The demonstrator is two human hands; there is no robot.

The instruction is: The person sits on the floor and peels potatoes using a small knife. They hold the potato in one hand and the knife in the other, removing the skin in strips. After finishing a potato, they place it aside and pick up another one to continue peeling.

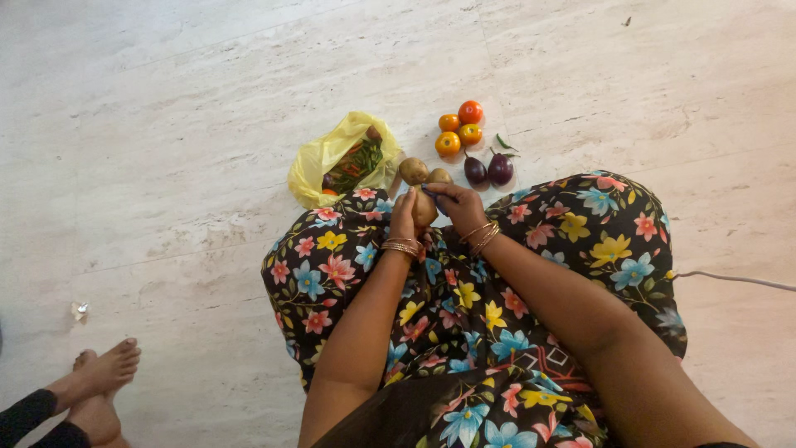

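I sit on the floor in a black flowered dress. My left hand point(405, 217) grips a brown potato point(424, 209) above my lap. My right hand point(458, 205) rests on the same potato and holds a small blue-handled tool point(433, 192) against it; whether it is a peeler or a knife I cannot tell. Both wrists wear gold bangles. Two more potatoes point(414, 170) lie on the floor just beyond my hands.
A yellow plastic bag point(332, 158) with green vegetables lies open at the left. Several tomatoes point(460, 129) and two purple aubergines point(489, 168) sit on the pale stone floor. Another person's bare feet point(99, 382) are at the lower left. A grey cable point(738, 280) runs at the right.
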